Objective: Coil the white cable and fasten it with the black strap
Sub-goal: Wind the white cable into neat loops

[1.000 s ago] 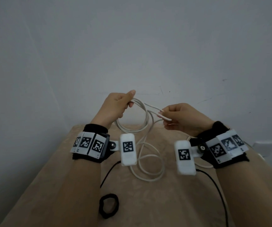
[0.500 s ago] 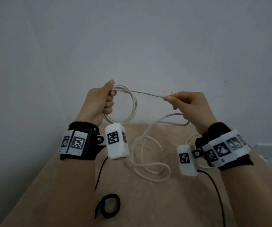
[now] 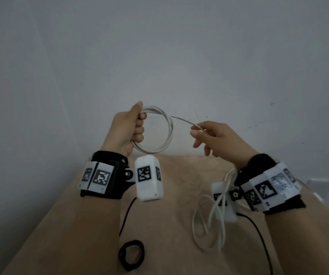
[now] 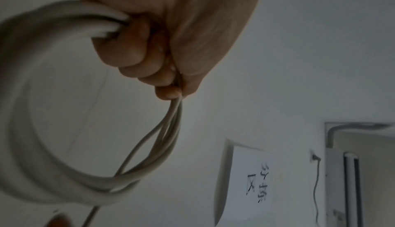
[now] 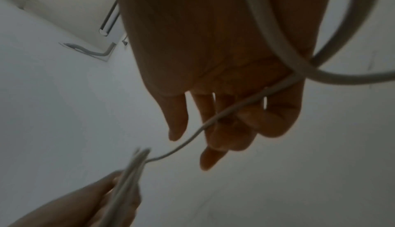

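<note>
My left hand (image 3: 133, 126) is raised in front of the wall and grips a round coil of the white cable (image 3: 167, 133) in its fist; the wrist view shows several turns of the white cable (image 4: 70, 171) running out from under the curled fingers (image 4: 136, 56). A straight stretch leads from the coil to my right hand (image 3: 209, 135), which pinches it lightly between thumb and index while the other fingers (image 5: 177, 120) hang spread. The remaining cable (image 3: 209, 225) trails in loose loops below my right wrist onto the table. The black strap (image 3: 131, 255) lies as a ring on the table, near my left forearm.
The beige table (image 3: 179, 195) reaches back to a plain grey wall. Thin black wires (image 3: 126, 217) from the wrist cameras hang over it. A white wall socket (image 3: 320, 185) is at the right. A paper sign (image 4: 252, 180) is on the wall.
After meeting a second ago, the hands rose and parted. My right hand has since loosened its fingers, and the loose loops have swung right, under my right wrist.
</note>
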### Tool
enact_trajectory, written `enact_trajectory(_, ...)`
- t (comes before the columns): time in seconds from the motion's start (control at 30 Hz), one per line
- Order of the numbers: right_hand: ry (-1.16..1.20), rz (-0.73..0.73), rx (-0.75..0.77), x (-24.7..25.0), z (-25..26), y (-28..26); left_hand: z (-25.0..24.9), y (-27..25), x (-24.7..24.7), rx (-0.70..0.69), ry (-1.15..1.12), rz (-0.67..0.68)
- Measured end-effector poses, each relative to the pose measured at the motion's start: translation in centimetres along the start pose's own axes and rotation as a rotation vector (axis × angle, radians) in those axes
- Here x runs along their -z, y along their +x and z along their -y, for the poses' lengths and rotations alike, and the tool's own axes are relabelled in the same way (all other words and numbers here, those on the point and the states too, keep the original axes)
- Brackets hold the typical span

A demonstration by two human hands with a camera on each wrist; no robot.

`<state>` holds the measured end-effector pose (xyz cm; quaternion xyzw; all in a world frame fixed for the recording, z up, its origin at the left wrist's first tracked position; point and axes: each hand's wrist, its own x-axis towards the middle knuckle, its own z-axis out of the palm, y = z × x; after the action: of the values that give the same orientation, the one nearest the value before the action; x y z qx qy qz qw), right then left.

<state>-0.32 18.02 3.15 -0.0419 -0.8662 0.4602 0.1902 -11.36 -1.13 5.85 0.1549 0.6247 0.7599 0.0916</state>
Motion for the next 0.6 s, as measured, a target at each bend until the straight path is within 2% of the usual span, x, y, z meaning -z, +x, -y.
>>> enact_trajectory(0.07, 0.051, -0.041, -0.006, -0.9, 0.1, 0.2, 0.3, -0.1, -0.7, 0.009, 0.031, 0.033)
enact_trajectory(0.13, 0.173, -0.151, 0.002, -1.5, 0.3, 0.3, 0.2, -0.3, -1.0, 0.009, 0.038, 0.04)
enact_trajectory(0.27, 0.413, -0.281, 0.111, -1.7, 1.2, -0.3, 0.0, -0.5, -1.1, -0.048, 0.036, -0.047)
enact_trajectory(0.37, 0.503, -0.256, 0.162, -1.8, 1.7, -0.8, 0.1, -0.5, -1.6, -0.115, -0.004, -0.124)
enact_trajectory(0.5, 0.548, -0.151, 0.135, -2.4, 1.9, -0.7, 0.3, -0.4, -2.1, -0.134, -0.146, -0.15)
enact_trajectory(0.6, 0.446, -0.214, 0.103, -3.3, 1.8, -0.5, 0.6, -0.3, -2.3, -0.135, -0.202, -0.183)
